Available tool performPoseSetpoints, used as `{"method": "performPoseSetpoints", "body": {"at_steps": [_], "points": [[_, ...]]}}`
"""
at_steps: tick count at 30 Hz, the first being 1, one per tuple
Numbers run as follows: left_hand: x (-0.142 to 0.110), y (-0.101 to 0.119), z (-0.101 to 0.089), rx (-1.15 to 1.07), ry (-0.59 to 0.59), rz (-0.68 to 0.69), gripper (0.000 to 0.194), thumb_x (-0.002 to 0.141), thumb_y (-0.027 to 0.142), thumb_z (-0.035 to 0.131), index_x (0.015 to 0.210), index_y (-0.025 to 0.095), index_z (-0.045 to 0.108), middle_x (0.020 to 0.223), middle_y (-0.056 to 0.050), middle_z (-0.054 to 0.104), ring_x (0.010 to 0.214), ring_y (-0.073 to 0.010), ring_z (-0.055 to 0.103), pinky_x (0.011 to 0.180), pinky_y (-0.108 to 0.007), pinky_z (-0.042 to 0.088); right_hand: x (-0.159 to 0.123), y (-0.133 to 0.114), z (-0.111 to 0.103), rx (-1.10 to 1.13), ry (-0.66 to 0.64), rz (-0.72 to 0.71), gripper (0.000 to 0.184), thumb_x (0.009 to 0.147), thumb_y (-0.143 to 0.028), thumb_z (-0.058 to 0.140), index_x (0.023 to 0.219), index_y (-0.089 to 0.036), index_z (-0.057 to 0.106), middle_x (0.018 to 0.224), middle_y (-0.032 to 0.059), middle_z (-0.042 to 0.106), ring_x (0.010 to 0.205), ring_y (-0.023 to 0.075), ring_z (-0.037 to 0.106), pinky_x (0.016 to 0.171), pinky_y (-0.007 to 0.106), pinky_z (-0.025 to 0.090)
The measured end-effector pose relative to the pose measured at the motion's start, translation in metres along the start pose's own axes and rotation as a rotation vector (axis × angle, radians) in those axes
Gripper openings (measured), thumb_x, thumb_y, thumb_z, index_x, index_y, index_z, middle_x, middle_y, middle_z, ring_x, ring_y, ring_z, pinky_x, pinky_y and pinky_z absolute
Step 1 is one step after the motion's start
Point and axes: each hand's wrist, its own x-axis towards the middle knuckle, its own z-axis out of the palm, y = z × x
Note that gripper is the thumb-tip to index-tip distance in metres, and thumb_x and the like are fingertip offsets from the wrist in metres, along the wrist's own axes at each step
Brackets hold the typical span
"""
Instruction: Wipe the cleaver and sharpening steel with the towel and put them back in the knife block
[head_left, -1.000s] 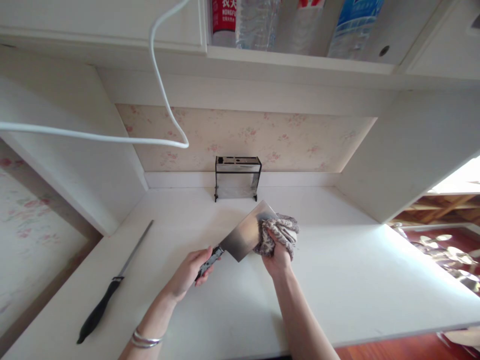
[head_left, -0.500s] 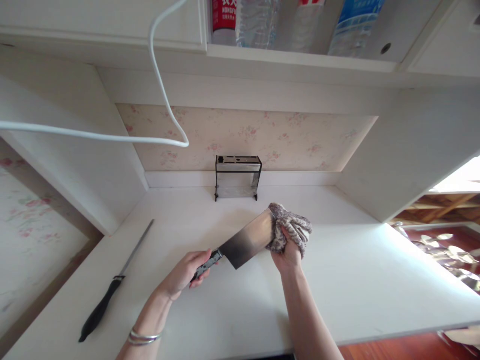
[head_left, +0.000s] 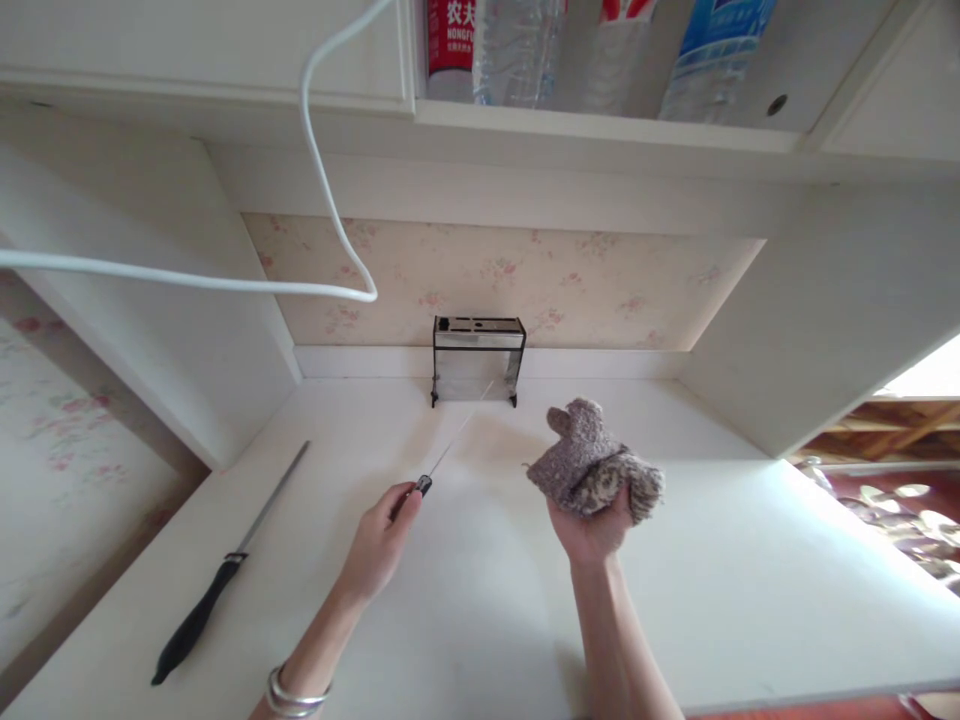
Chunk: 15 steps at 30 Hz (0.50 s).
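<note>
A cleaver [head_left: 424, 485] is gripped by its dark handle in my left hand [head_left: 382, 535]. Its blade is turned edge-on, so only a thin line shows, pointing up and right toward the knife block. My right hand [head_left: 596, 525] is closed around a bunched brown-and-white cloth [head_left: 589, 465], held apart from the cleaver. On the counter left of my left hand lies a sharpening steel [head_left: 232, 560] with a black handle. The knife block [head_left: 478, 360], with a slotted top and clear front, stands against the back wall.
The white counter [head_left: 465, 620] runs between side panels. Above it, an open shelf [head_left: 600, 115] holds several bottles [head_left: 517, 50]. A white cable [head_left: 330, 190] hangs in front at upper left. Floral wallpaper [head_left: 570, 285] covers the back wall.
The cloth has come off the cleaver's blade and moved right with my right hand. My left hand has turned the cleaver from flat side showing to edge-on.
</note>
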Motion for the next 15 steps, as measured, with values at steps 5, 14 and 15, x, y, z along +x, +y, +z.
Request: {"method": "performPoseSetpoints", "body": {"at_steps": [5, 14, 15], "points": [[-0.008, -0.003, 0.021, 0.398, 0.09, 0.109, 0.029, 0.086, 0.049, 0.049, 0.094, 0.024, 0.061, 0.074, -0.003, 0.064, 0.066, -0.0195, 0.057, 0.059, -0.026, 0.034, -0.019, 0.018, -0.014, -0.058, -0.028, 0.259, 0.069, 0.043, -0.067, 0.075, 0.101, -0.03, 0.069, 0.102, 0.0063, 0.071, 0.108, 0.0307, 0.059, 0.099, 0.061, 0.036], [-0.03, 0.004, 0.067, 0.735, -0.052, 0.102, 0.014, 0.085, 0.029, 0.048, 0.089, 0.022, 0.059, 0.087, -0.01, 0.066, 0.071, -0.0252, 0.063, 0.056, -0.028, 0.031, -0.047, 0.032, -0.032, -0.202, -0.046, 0.363, 0.026, 0.069, -0.061, 0.066, 0.078, -0.037, 0.071, 0.088, -0.002, 0.073, 0.107, 0.0218, 0.061, 0.1, 0.044, 0.044], [-0.03, 0.003, 0.069, 0.683, -0.063, 0.094, 0.012, 0.082, 0.027, 0.05, 0.089, 0.022, 0.06, 0.086, -0.011, 0.066, 0.072, -0.0261, 0.063, 0.057, -0.029, 0.031, -0.049, 0.033, -0.031, -0.216, -0.049, 0.343, 0.026, 0.071, -0.06, 0.064, 0.078, -0.036, 0.072, 0.087, -0.0016, 0.073, 0.108, 0.022, 0.06, 0.1, 0.044, 0.044]]}}
